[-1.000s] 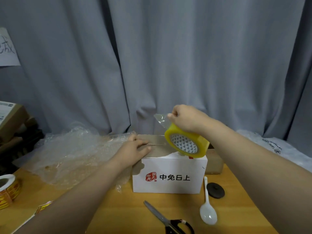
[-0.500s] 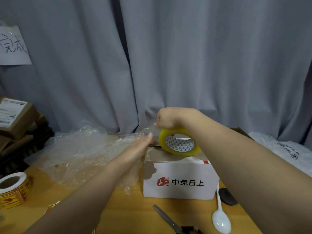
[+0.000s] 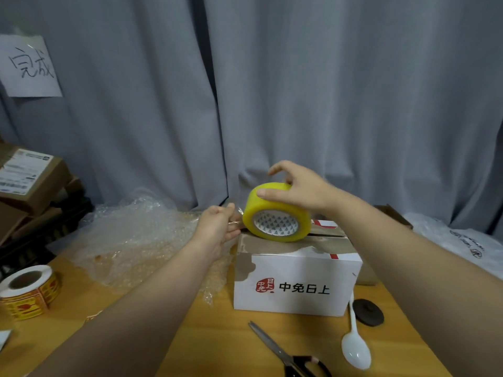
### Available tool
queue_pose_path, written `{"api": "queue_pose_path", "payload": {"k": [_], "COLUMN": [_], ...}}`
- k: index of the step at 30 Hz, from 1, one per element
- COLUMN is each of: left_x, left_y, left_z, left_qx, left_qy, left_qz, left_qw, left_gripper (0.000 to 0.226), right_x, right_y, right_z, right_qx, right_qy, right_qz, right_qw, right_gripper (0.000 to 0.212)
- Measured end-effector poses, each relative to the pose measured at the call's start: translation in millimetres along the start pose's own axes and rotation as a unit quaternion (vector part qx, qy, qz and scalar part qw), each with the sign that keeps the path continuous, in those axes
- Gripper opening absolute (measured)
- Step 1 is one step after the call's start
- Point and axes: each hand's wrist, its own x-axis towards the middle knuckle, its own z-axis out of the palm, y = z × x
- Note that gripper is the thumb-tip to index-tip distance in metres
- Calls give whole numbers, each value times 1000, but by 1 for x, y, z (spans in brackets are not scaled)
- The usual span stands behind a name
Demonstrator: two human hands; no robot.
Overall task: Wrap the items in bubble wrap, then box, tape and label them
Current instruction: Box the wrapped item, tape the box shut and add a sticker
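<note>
Yellow tape roll (image 3: pixel 276 213) on white cardboard box (image 3: pixel 296 284), right hand (image 3: pixel 296 190) gripping it, left hand (image 3: pixel 220 227), earlier open, pinching clear tape end (image 3: pixel 239 212)

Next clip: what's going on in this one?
A person is taping up a white box on the table. The right hand grips a yellow tape roll resting on the box's closed top, while the left hand pinches the tape's free end beside it. Scissors lie in front of the box; bubble wrap and a label roll sit to its left.
</note>
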Motion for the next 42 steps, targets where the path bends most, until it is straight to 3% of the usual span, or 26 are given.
{"api": "queue_pose_path", "payload": {"k": [2, 5, 8, 13, 18, 23, 29, 31, 33, 36, 40, 42], "left_x": [1, 1, 5, 0, -3, 10, 4, 5, 7, 8, 12, 13], "left_y": [-2, -1, 0, -10, -17, -21, -19, -20, -22, -22, -24, -30], "left_z": [0, 3, 6, 15, 5, 6, 8, 5, 0, -3, 1, 4], "left_qx": [-1, 33, 83, 245, 267, 227, 136, 120, 98, 72, 72, 80], "left_qy": [10, 34, 52, 64, 75, 82, 75, 68, 46, 22, 9, 24], "left_qz": [4, 33, 76, 118, 129, 116, 94, 101, 103, 117, 109, 107], "left_qw": [1000, 998, 992, 960, 952, 964, 983, 985, 989, 990, 991, 991], "left_gripper": [17, 21, 26, 30, 24, 27, 14, 19, 25, 24, 20, 19], "right_x": [-17, -28, -20, 3, 15, 26, 45, 50, 49, 32, -4, -24], "right_y": [15, 29, 28, 4, 6, -1, -14, -12, -2, 19, 50, 63], "right_z": [15, 35, 32, -4, -11, -12, 4, 6, 4, -2, 7, 21], "right_qx": [119, 184, 156, 41, -97, -133, -207, -210, -161, 21, 153, 187], "right_qy": [32, 118, 155, 74, 6, -39, -67, -59, -31, 44, 138, 154], "right_qz": [-34, -27, 10, 94, 147, 172, 149, 151, 155, 125, 36, 38], "right_qw": [992, 975, 975, 992, 984, 975, 964, 964, 974, 991, 978, 970], "right_gripper": [52, 38, 56, 57, 53, 50, 41, 48, 58, 55, 37, 47]}}
